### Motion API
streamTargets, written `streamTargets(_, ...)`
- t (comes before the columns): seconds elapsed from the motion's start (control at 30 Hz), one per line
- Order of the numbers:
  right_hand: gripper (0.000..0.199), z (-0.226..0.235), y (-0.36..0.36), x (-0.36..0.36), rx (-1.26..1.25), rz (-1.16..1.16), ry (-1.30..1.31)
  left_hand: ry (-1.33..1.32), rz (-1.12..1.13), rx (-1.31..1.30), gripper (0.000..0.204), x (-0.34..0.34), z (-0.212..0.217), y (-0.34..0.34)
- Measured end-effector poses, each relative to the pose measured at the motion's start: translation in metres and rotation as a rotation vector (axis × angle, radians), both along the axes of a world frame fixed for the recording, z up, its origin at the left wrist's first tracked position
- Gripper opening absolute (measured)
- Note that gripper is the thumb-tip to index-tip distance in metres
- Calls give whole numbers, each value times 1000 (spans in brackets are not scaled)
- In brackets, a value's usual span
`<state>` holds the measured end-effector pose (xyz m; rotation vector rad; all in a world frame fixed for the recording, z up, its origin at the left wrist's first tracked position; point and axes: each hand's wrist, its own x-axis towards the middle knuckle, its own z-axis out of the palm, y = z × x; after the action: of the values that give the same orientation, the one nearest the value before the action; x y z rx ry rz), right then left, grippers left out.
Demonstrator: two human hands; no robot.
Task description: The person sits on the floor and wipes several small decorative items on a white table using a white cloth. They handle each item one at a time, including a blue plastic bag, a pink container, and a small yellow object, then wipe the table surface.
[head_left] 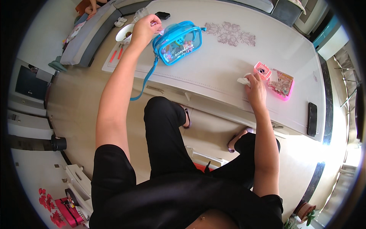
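My left hand (146,28) is raised at the left end of the clear pouch (179,44) with blue trim. Its fingers are pinched on a small pale purple-white thing (161,33), too small to name. Several small colourful things show through the pouch's clear side, and its blue strap (146,86) hangs over the table edge. My right hand (256,89) rests low over the table with its fingers closed on a crumpled white tissue (244,81). Just beyond those fingertips stands a small pink basket (262,70), with a pink-edged box (281,84) to its right.
On the white table (213,72) a black phone (312,119) lies at the right edge. At the left are a white bowl (122,36), two red-handled tools (116,54) and a black object (162,15). Another person's hand (91,15) shows on the grey sofa (82,47).
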<state>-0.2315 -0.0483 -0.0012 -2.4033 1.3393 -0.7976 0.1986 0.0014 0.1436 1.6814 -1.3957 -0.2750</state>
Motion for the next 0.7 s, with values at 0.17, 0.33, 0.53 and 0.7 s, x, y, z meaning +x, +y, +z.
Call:
streamTargets(0.17, 29, 0, -1, -1, 10, 9, -5, -4, 31, -8, 3, -9, 2, -2)
streamTargets(0.33, 29, 0, -1, -3, 5, 3, 0, -387, 82, 76, 6, -6, -3, -9)
streamTargets(0.53, 28, 0, 0, 0, 6, 17, -4, -324, 31, 113, 11, 8, -18, -22)
streamTargets(0.7, 27, 3, 3, -1, 11, 30, -24, -227, 12, 165, 16, 5, -15, -19)
